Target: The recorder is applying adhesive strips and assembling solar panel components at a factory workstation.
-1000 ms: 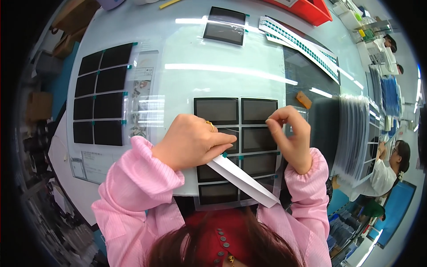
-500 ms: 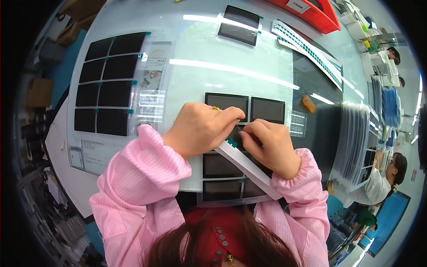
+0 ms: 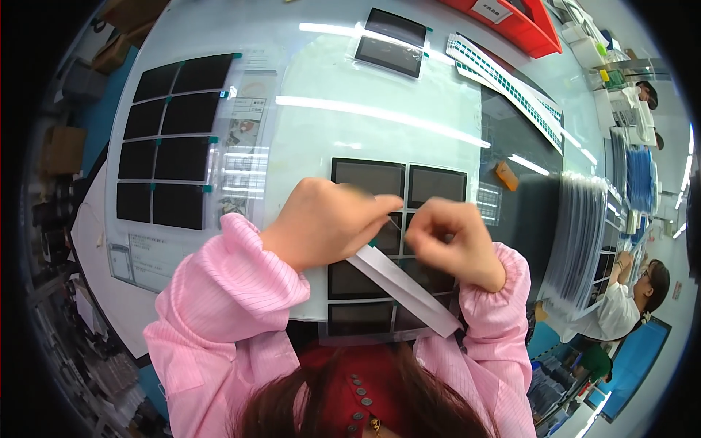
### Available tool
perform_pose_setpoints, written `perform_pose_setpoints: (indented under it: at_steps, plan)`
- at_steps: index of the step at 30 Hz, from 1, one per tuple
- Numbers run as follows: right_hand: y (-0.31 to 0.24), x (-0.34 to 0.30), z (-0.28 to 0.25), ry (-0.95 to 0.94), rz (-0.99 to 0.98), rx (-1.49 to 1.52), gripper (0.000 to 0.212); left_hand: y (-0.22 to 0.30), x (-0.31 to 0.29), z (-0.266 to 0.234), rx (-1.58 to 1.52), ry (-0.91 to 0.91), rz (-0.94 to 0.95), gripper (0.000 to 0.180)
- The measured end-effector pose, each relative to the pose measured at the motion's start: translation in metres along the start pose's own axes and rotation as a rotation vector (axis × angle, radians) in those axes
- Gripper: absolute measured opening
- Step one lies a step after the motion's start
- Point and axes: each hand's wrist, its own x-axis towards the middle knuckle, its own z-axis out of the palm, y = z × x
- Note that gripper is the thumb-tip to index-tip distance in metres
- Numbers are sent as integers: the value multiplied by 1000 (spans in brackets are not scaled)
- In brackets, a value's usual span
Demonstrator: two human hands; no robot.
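My left hand (image 3: 314,223) is closed on one end of a white paper strip (image 3: 405,288) with green sticker tabs. The strip slants down to the right, its lower end beside my right sleeve. To the right of those fingers, my right hand (image 3: 456,237) has its fingers curled in a pinch. Motion smears the fingertips, so anything between them is too small to make out. Beneath both hands lie rows of dark rectangular screen panels (image 3: 367,179) in a clear sheet, partly covered by the hands and the strip.
More black panels (image 3: 182,117) with green tabs lie at the left. Two panels (image 3: 388,56) are at the far side, near green-tabbed strips (image 3: 504,84) and a red bin (image 3: 540,36). An orange block (image 3: 505,175) and stacked clear sheets (image 3: 573,233) stand right. A person (image 3: 610,310) sits beyond.
My right hand has drawn away to the right from my left fingers and slightly down. My left hand keeps its hold on the strip and has shifted slightly left and down.
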Motion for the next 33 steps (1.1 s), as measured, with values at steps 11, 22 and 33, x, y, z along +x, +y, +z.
perform_pose_setpoints:
  at_steps: [11,22,33]
  plan:
    - [7,8,-5,90,364,142,16,-4,4,-4,-17,-54,86,11]
    - [6,9,-1,105,301,7,16,-3,1,0,-42,-31,58,15]
    - [6,10,-1,116,291,-9,18,-2,1,0,-19,-54,40,21]
